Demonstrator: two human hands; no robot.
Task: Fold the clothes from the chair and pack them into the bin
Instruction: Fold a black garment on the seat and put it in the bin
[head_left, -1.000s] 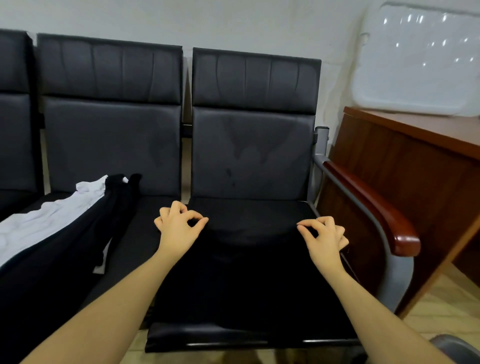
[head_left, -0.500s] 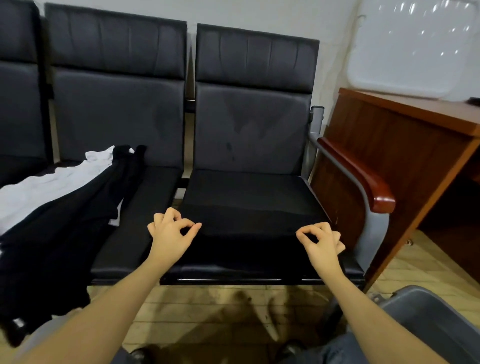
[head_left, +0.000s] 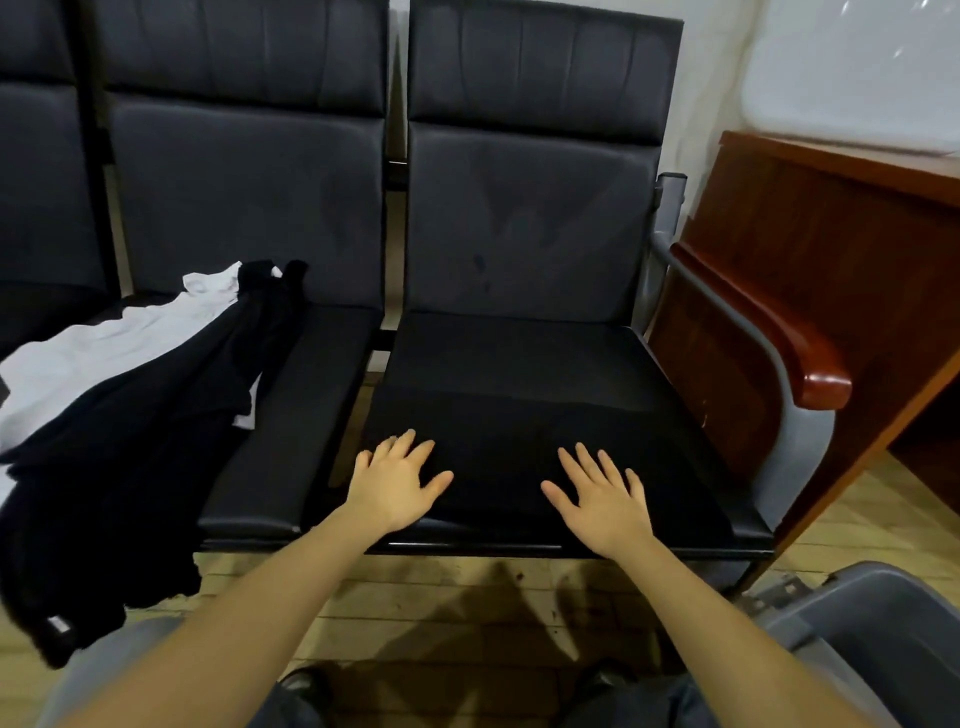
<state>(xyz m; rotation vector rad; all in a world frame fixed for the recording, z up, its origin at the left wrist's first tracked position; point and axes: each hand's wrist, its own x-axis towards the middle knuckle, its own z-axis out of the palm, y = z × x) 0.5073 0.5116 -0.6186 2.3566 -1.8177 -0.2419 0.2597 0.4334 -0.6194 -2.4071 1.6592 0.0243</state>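
Both palms lie flat, fingers spread, on the black garment (head_left: 524, 452) at centre frame: left hand (head_left: 396, 483) near its left edge, right hand (head_left: 597, 499) toward the middle. The cloth runs left to right across the seat (head_left: 509, 348), directly under the hands. The grey bin (head_left: 857, 618) sits lower right, nearer the right hand. More clothes (head_left: 130, 395) drape over the seat at left. The wooden armrest (head_left: 769, 332) borders the bin side.
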